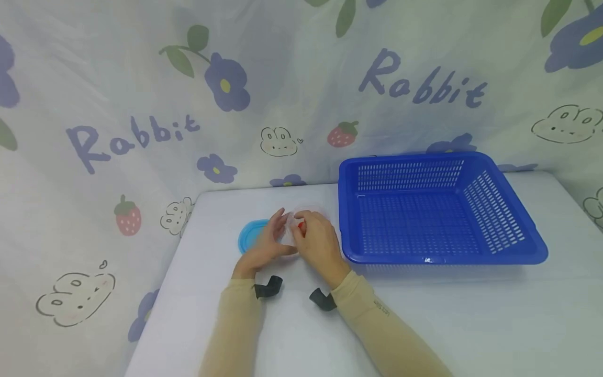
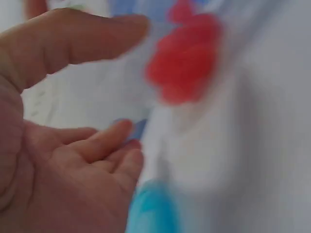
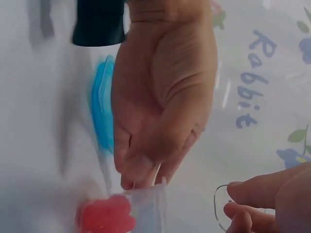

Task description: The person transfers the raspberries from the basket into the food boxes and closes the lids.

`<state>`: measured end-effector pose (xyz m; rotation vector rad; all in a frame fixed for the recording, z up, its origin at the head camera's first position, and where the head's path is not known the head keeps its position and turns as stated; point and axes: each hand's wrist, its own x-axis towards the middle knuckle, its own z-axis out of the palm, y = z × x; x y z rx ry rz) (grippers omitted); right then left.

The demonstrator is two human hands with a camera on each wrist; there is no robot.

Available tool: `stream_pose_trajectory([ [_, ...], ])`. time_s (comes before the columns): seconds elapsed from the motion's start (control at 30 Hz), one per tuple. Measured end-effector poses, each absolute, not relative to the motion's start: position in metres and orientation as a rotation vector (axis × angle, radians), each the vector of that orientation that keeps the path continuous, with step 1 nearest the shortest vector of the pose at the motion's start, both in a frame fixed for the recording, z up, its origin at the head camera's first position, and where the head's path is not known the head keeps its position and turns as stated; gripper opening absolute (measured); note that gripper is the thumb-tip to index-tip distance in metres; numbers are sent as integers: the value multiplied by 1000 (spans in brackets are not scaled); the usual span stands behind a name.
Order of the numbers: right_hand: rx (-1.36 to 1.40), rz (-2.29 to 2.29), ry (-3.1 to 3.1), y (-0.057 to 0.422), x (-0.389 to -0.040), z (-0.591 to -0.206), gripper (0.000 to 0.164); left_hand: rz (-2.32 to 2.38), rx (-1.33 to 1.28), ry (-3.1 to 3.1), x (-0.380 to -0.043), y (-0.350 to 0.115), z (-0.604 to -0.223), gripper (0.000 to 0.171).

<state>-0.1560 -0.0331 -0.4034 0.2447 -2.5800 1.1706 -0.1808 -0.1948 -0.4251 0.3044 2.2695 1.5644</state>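
Observation:
A clear plastic container (image 3: pixel 150 208) with a lumpy red thing (image 3: pixel 108 214) inside it stands on the white table between the hands. The left hand (image 1: pixel 268 243) is beside the container, thumb and fingers spread apart; in the right wrist view its fingertips overlap the container's rim, and contact is unclear. The right hand (image 1: pixel 320 243) is over the container, covering much of it in the head view. The right wrist view shows its loosely bent fingers (image 3: pixel 257 194) apart from the container, nothing visible between them. A light blue round lid (image 1: pixel 250 235) lies partly behind the left hand.
A large blue plastic basket (image 1: pixel 443 259) stands right of the hands. A patterned curtain (image 1: pixel 292 94) hangs at the table's far side. Black devices (image 1: pixel 269 287) sit on the wrists. The left wrist view is blurred.

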Motion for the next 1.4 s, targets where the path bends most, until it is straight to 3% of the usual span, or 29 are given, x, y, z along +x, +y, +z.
stream_pose_trajectory([
  [0.23,306,1209,-2598,-40,-151,-397,22,1469,252,2522,-181,-232,-410,98],
  [0.5,393,1301,-2717,-56,-140,-396,29,1297,31,2866,-177,-252,-397,74],
  [0.97,403,1156,-2976,-89,-140,-418,52,768,-247,2954,-186,-270,-413,55],
  [1.4,253,1111,-3119,-107,-147,-438,72,710,-371,2921,-194,-275,-424,42],
])
